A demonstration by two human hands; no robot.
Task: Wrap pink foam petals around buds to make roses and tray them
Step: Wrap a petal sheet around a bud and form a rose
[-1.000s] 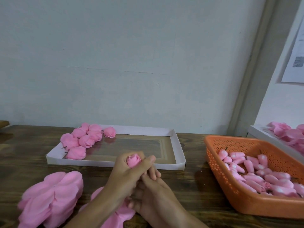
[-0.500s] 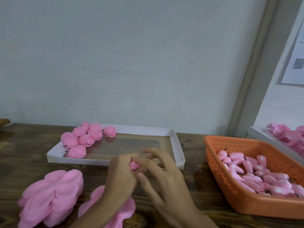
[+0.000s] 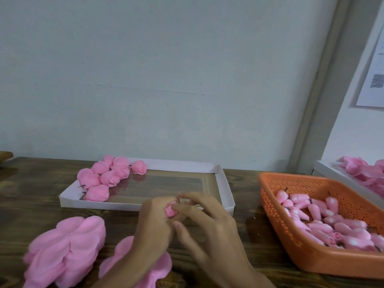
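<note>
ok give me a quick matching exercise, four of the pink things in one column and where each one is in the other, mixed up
Things
1. finished roses
2. buds
3. loose petals
4. half-wrapped rose

Places
A. in the orange basket
B. held between the left hand and the right hand
C. in the far left corner of the white tray
D. piled on the table, near left

Pairs: 1-C, 2-A, 3-D, 4-B
</note>
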